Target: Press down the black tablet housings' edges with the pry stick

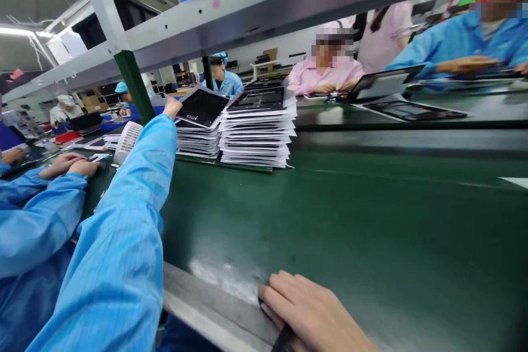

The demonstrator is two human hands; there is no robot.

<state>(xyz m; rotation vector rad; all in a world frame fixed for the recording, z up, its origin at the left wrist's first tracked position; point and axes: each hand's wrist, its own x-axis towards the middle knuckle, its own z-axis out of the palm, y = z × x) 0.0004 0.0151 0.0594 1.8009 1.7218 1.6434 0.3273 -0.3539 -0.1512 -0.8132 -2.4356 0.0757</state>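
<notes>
My left arm, in a blue sleeve, stretches forward over the bench. At its end my left hand (172, 106) is closed on the near left edge of a flat black panel with a white border (203, 106). This panel is tilted over a lower stack of panels and white sheets (198, 140). Right beside it stands a taller stack (258, 132) of black panels layered with white sheets. My right hand (309, 308) rests low at the bench's front edge, its fingers curled round a dark object (284, 339) mostly hidden by the hand.
A green bench top (330, 220) with a metal front edge (214, 308) lies before me. A metal shelf beam (247, 16) crosses above, on a green post (134, 85). At left, a co-worker's hands (70, 165) rest near a white ribbed object (127, 143). Co-workers sit opposite.
</notes>
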